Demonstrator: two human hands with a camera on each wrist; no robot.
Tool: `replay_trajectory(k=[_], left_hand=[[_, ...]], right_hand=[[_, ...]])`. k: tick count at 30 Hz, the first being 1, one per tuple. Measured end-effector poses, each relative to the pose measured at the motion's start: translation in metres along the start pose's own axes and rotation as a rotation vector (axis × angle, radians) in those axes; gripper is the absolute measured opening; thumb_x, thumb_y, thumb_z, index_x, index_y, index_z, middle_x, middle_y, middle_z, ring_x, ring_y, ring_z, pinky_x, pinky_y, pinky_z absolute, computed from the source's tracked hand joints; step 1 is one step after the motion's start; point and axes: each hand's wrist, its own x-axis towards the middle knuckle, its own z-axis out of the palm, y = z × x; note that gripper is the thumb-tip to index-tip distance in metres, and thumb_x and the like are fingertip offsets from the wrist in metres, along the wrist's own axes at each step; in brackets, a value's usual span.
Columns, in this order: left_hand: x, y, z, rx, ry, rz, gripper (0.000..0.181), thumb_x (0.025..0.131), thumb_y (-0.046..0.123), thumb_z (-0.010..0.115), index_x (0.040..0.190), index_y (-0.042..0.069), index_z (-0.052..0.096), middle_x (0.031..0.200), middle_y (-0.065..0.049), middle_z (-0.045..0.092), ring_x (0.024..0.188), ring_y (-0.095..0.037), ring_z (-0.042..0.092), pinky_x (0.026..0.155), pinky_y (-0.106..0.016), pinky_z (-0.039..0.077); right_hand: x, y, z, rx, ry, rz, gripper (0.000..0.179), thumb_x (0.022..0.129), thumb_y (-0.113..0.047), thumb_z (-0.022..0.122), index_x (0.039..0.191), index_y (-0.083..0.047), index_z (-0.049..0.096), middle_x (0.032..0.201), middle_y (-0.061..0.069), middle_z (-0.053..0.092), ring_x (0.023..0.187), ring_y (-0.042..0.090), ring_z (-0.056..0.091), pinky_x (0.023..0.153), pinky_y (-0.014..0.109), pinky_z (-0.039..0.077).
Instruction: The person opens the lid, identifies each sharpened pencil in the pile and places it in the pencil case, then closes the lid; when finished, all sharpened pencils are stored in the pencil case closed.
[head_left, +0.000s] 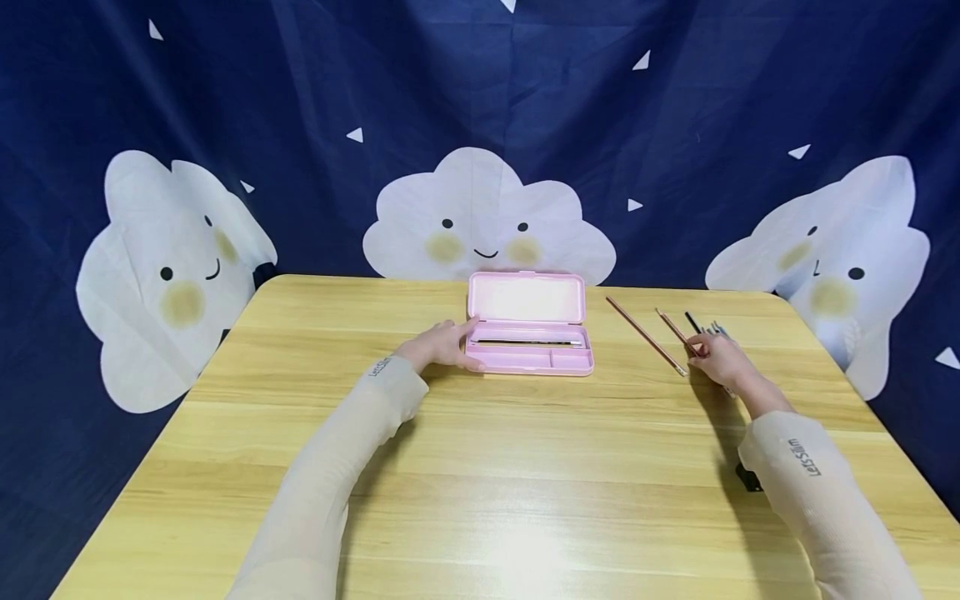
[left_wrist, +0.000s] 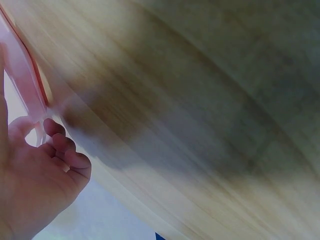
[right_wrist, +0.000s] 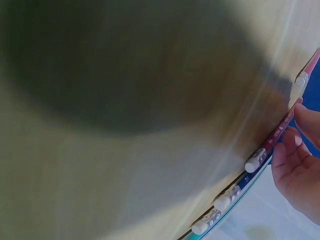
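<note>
A pink pencil case (head_left: 517,361) lies open at the back middle of the table, its lid tipped back. A dark pencil (head_left: 528,342) lies in its long compartment. My left hand (head_left: 442,344) holds the case by its left end, thumb at the front corner. On the right, my right hand (head_left: 722,363) pinches a reddish pencil (right_wrist: 277,134) with a white eraser. Beside that hand lie a dark blue pencil (right_wrist: 245,182) and other pencils, partly hidden by the hand in the head view. Another reddish pencil (head_left: 645,335) lies between the case and my right hand.
The wooden table (head_left: 480,467) ends just behind the case. Behind it hangs a dark blue curtain (head_left: 480,75) with white clouds. A small black object (head_left: 748,477) shows under the right sleeve.
</note>
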Motion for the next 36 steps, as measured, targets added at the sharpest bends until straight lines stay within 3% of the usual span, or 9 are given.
replay_trajectory(k=[10,19,26,36], left_hand=[[0.001,-0.001,0.000,-0.002,-0.001,-0.002,0.102,0.073,0.056,0.067,0.148,0.023,0.007,0.144,-0.025,0.023,0.133,-0.035,0.022,0.107,-0.049,0.021],[0.002,0.000,0.000,0.012,0.002,-0.002,0.101,0.073,0.055,0.067,0.148,0.022,0.007,0.143,-0.026,0.025,0.132,-0.035,0.024,0.108,-0.047,0.022],[0.001,0.000,0.000,0.012,0.005,0.003,0.102,0.073,0.056,0.067,0.148,0.021,0.007,0.144,-0.025,0.025,0.132,-0.036,0.024,0.108,-0.048,0.021],[0.001,-0.001,0.001,0.014,0.007,0.008,0.102,0.073,0.057,0.066,0.148,0.021,0.006,0.144,-0.026,0.025,0.132,-0.036,0.024,0.107,-0.049,0.022]], right_hand=[[-0.003,0.001,-0.001,-0.014,-0.064,0.059,0.032,0.081,0.002,0.057,0.111,0.012,0.050,0.077,0.019,0.055,0.075,0.034,0.053,0.069,0.048,0.042],[-0.005,-0.002,0.000,0.049,-0.117,0.069,0.030,0.082,0.009,0.047,0.112,0.010,0.045,0.081,0.024,0.054,0.073,0.034,0.052,0.063,0.041,0.043],[0.001,-0.009,-0.001,0.068,-0.065,-0.021,0.032,0.081,0.011,0.047,0.113,0.012,0.045,0.075,0.017,0.052,0.071,0.029,0.048,0.063,0.039,0.038],[0.013,-0.044,0.002,0.103,0.054,-0.195,0.029,0.081,0.011,0.055,0.110,0.009,0.054,0.072,0.011,0.055,0.067,0.021,0.048,0.064,0.038,0.039]])
